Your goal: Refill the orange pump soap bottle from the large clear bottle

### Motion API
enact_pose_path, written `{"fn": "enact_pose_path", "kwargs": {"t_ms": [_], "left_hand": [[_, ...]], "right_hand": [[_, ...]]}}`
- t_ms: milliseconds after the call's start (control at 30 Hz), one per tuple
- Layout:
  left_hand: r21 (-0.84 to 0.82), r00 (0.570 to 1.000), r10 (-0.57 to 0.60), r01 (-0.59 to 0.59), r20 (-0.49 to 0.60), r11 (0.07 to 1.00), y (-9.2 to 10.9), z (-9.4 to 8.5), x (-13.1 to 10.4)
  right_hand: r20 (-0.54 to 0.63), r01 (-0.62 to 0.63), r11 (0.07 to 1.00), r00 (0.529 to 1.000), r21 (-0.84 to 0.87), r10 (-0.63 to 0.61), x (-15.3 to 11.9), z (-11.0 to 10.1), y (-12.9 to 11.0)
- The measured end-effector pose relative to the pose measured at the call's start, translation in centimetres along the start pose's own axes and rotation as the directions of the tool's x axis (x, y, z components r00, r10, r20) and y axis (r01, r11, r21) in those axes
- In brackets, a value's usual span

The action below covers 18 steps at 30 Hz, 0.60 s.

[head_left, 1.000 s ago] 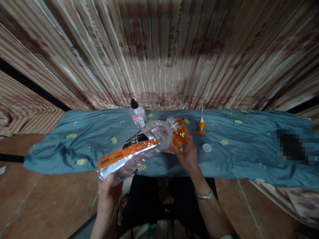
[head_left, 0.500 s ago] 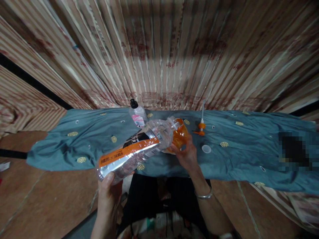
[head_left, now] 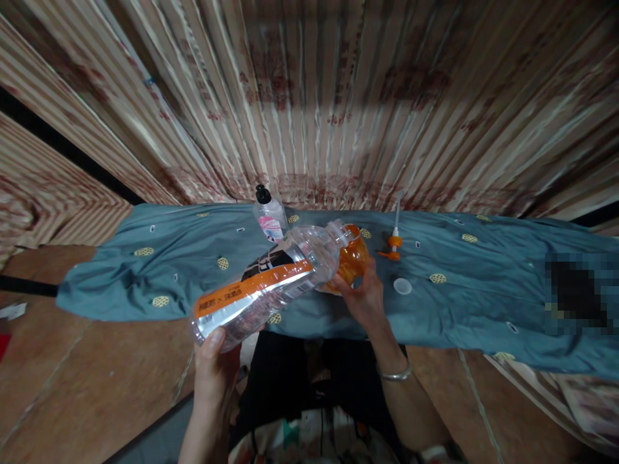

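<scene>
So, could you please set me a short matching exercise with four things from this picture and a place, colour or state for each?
1. Orange-labelled bottle
2. Amber bottle
3. Pump head
4. Black-capped bottle

A. On the cloth, attached to no bottle
B. Gripped by the right hand
C. Bears a pink label
D. Held tilted by the left hand

Pairs: 1-D, 2-B, 3-A, 4-C

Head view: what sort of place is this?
Probably a room in a home: a pleated, patterned curtain hangs behind a spread-out, printed blue-green cloth, and the brown floor looks tiled.
</scene>
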<state>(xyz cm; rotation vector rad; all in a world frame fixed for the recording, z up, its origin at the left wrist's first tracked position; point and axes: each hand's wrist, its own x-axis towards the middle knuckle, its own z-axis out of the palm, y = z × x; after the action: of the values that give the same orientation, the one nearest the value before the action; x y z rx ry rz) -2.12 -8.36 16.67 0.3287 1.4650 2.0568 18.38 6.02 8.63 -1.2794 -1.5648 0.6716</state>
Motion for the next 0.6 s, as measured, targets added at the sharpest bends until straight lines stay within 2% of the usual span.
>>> {"fn": "enact_pose_path", "kwargs": {"t_ms": [300,600], "left_hand": [[0.01,0.999,0.045,-0.045,-0.027,0.999,0.17,0.32,0.16],[0.013,0.998,0.065,-0.065,-0.005,0.998,-0.1,0.15,0.33]], "right_hand": [[-0.006,0.032,0.999,0.999,0.006,-0.032,0.06,0.12,0.07],[-0.013,0.043,0.999,0.999,0.01,-0.043,0.2,0.14,-0.02]]}}
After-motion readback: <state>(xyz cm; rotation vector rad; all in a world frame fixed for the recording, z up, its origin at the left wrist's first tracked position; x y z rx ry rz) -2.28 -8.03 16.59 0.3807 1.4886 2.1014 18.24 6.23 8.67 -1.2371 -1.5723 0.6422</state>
